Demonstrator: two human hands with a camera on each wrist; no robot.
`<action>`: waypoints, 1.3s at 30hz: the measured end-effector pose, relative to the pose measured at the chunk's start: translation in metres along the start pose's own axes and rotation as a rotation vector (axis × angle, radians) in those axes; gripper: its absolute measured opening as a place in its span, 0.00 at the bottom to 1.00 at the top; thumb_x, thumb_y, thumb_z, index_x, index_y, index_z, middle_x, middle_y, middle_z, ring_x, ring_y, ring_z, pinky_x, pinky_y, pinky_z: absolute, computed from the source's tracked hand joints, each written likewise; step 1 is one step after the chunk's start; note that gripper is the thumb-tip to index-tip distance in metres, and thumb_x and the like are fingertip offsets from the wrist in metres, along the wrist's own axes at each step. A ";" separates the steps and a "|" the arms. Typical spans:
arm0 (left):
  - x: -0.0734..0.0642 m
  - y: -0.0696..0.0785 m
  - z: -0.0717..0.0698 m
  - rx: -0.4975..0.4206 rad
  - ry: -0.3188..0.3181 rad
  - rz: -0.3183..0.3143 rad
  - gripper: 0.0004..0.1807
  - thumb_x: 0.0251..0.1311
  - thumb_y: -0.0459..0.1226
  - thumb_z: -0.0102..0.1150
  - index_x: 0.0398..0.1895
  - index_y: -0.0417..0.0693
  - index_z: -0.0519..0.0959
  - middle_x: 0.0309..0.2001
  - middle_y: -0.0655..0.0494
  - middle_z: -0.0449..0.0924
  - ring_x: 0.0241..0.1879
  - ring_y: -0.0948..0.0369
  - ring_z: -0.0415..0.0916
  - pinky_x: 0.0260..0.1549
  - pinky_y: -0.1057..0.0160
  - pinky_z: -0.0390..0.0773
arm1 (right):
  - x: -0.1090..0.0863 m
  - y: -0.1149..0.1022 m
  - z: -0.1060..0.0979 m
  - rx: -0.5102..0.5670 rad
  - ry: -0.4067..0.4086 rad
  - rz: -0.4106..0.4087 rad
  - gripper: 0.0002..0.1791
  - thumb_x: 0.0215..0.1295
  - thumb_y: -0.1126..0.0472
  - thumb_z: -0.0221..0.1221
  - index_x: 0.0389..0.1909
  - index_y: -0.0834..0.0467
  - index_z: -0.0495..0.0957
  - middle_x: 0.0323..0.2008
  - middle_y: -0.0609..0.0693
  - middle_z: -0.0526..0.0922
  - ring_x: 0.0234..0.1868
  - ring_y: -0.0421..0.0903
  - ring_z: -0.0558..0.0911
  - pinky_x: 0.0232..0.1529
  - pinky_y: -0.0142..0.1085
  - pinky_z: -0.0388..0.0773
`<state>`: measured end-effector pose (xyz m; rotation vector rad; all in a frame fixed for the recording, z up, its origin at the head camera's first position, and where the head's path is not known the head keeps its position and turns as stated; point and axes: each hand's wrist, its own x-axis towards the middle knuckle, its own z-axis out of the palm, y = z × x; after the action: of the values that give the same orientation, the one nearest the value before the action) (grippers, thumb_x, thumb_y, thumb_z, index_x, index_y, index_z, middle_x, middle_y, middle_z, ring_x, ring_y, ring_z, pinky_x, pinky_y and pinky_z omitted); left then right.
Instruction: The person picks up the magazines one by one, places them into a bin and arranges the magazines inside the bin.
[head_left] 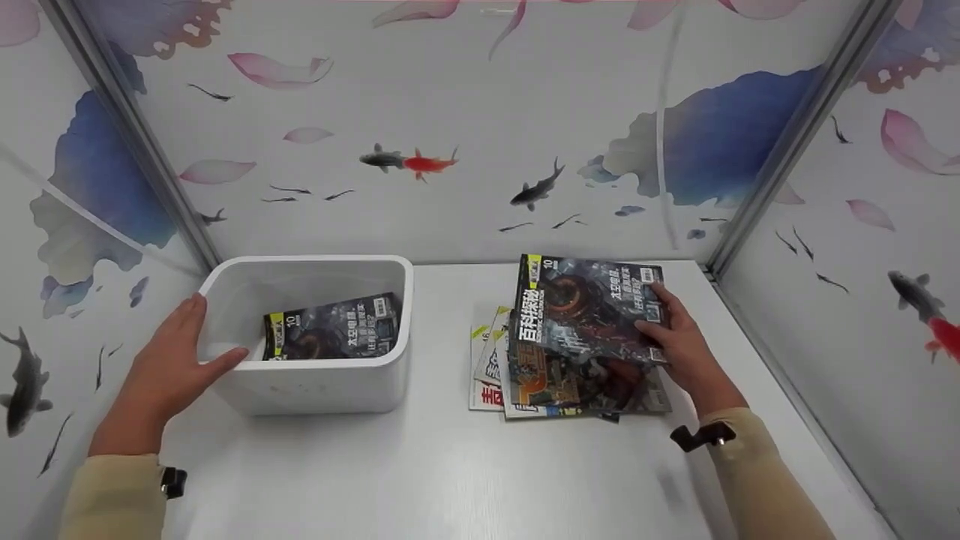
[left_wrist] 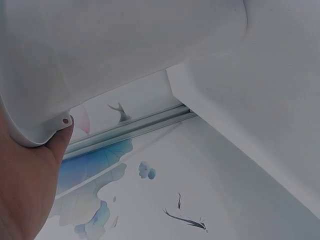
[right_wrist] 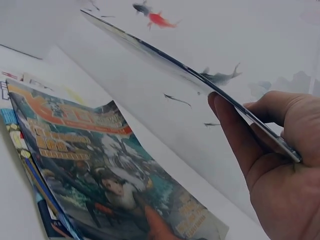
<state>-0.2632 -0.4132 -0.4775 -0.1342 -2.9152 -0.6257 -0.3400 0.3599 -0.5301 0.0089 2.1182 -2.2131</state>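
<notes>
My right hand (head_left: pixel 686 352) pinches a dark magazine (head_left: pixel 585 307) by its right edge, thumb on the cover and fingers beneath. In the right wrist view this magazine (right_wrist: pixel 187 70) appears edge-on, raised apart from the pile below. Under it lies a loose pile of magazines (head_left: pixel 540 382); a comic-style cover (right_wrist: pixel 100 160) is on top. My left hand (head_left: pixel 169 360) grips the left rim of a white plastic bin (head_left: pixel 315 386), also seen in the left wrist view, where the thumb and fingers are partly hidden. Inside the bin rests another magazine (head_left: pixel 334 330) with a matching dark cover.
A white table (head_left: pixel 450 465) carries the bin at left and the pile at right. Panels printed with fish and petals (head_left: pixel 465 97) enclose the back and both sides, joined by metal corner posts (head_left: pixel 806 135).
</notes>
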 end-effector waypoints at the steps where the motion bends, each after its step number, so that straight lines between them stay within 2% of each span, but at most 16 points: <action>1: 0.000 0.000 0.000 0.000 0.000 -0.002 0.64 0.74 0.66 0.62 0.91 0.37 0.38 0.88 0.27 0.39 0.84 0.25 0.43 0.70 0.13 0.52 | 0.000 -0.002 0.003 -0.005 0.002 -0.004 0.52 0.83 0.66 0.62 0.93 0.40 0.41 0.91 0.55 0.43 0.73 0.46 0.70 0.58 0.33 0.84; 6: -0.001 0.001 0.000 -0.006 0.005 -0.002 0.64 0.74 0.66 0.63 0.91 0.37 0.38 0.88 0.27 0.39 0.84 0.25 0.43 0.70 0.13 0.52 | 0.001 -0.010 0.016 -0.036 0.023 -0.006 0.51 0.83 0.66 0.62 0.93 0.40 0.44 0.89 0.57 0.47 0.73 0.50 0.69 0.57 0.32 0.84; 12: -0.002 0.005 -0.001 -0.015 0.010 0.006 0.65 0.73 0.67 0.63 0.91 0.38 0.39 0.88 0.28 0.40 0.83 0.25 0.45 0.69 0.13 0.53 | 0.001 -0.019 0.029 -0.076 0.034 -0.029 0.49 0.83 0.64 0.62 0.92 0.40 0.45 0.88 0.58 0.49 0.69 0.49 0.72 0.54 0.32 0.85; 18: -0.002 0.004 -0.001 -0.015 0.013 0.012 0.64 0.73 0.66 0.63 0.91 0.39 0.39 0.88 0.28 0.40 0.83 0.24 0.45 0.69 0.13 0.53 | 0.002 -0.028 0.043 -0.049 0.033 -0.048 0.48 0.83 0.65 0.63 0.92 0.41 0.47 0.87 0.57 0.52 0.66 0.47 0.76 0.54 0.34 0.86; 21: -0.002 0.003 -0.001 -0.012 0.011 0.013 0.64 0.74 0.66 0.63 0.91 0.39 0.39 0.88 0.28 0.40 0.83 0.25 0.44 0.70 0.13 0.52 | 0.002 -0.031 0.050 -0.051 0.030 -0.057 0.49 0.82 0.65 0.63 0.92 0.41 0.48 0.86 0.58 0.54 0.67 0.49 0.77 0.54 0.34 0.86; 26: -0.002 0.003 -0.001 -0.014 0.012 0.010 0.64 0.74 0.65 0.63 0.91 0.37 0.39 0.88 0.27 0.40 0.83 0.24 0.45 0.69 0.13 0.53 | 0.003 -0.038 0.062 -0.089 0.005 -0.099 0.49 0.83 0.65 0.63 0.92 0.43 0.46 0.92 0.49 0.39 0.81 0.56 0.67 0.53 0.32 0.86; 28: -0.002 0.004 -0.001 -0.022 0.011 0.009 0.63 0.74 0.65 0.63 0.91 0.38 0.40 0.88 0.27 0.41 0.83 0.24 0.46 0.69 0.13 0.53 | 0.004 -0.041 0.066 -0.095 -0.009 -0.121 0.49 0.83 0.66 0.62 0.93 0.44 0.45 0.92 0.45 0.33 0.84 0.55 0.62 0.53 0.32 0.86; 30: -0.002 0.004 -0.001 -0.025 0.009 0.006 0.63 0.74 0.65 0.63 0.91 0.38 0.39 0.88 0.28 0.40 0.83 0.24 0.45 0.69 0.13 0.53 | 0.005 -0.043 0.070 -0.092 -0.014 -0.134 0.48 0.83 0.66 0.62 0.92 0.45 0.46 0.92 0.45 0.33 0.84 0.54 0.62 0.52 0.32 0.86; 33: -0.003 0.004 -0.001 -0.025 0.008 0.002 0.64 0.73 0.66 0.63 0.91 0.39 0.39 0.88 0.28 0.40 0.83 0.24 0.45 0.69 0.13 0.53 | 0.007 -0.048 0.076 -0.084 -0.015 -0.143 0.48 0.83 0.67 0.62 0.92 0.44 0.48 0.92 0.45 0.37 0.77 0.50 0.71 0.49 0.33 0.86; 35: -0.004 0.004 -0.001 -0.023 0.008 0.000 0.64 0.73 0.67 0.63 0.91 0.40 0.39 0.88 0.29 0.40 0.83 0.24 0.46 0.69 0.13 0.53 | 0.008 -0.051 0.080 -0.077 -0.016 -0.144 0.47 0.83 0.67 0.62 0.92 0.43 0.49 0.92 0.45 0.37 0.66 0.46 0.79 0.48 0.34 0.86; 37: -0.004 0.004 -0.002 -0.025 0.008 0.000 0.64 0.73 0.67 0.63 0.91 0.40 0.38 0.88 0.29 0.40 0.83 0.24 0.45 0.69 0.13 0.53 | 0.008 -0.054 0.084 -0.057 -0.017 -0.146 0.47 0.82 0.68 0.62 0.92 0.43 0.50 0.92 0.45 0.40 0.55 0.44 0.82 0.46 0.34 0.86; 39: -0.004 0.004 -0.002 -0.026 0.007 -0.001 0.64 0.73 0.67 0.62 0.91 0.40 0.38 0.88 0.28 0.39 0.83 0.24 0.45 0.69 0.12 0.52 | 0.009 -0.056 0.088 -0.049 -0.021 -0.152 0.47 0.82 0.68 0.62 0.92 0.44 0.50 0.92 0.44 0.38 0.52 0.42 0.83 0.46 0.34 0.87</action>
<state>-0.2585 -0.4108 -0.4752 -0.1334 -2.9014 -0.6634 -0.3476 0.2743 -0.4705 -0.1839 2.2307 -2.2291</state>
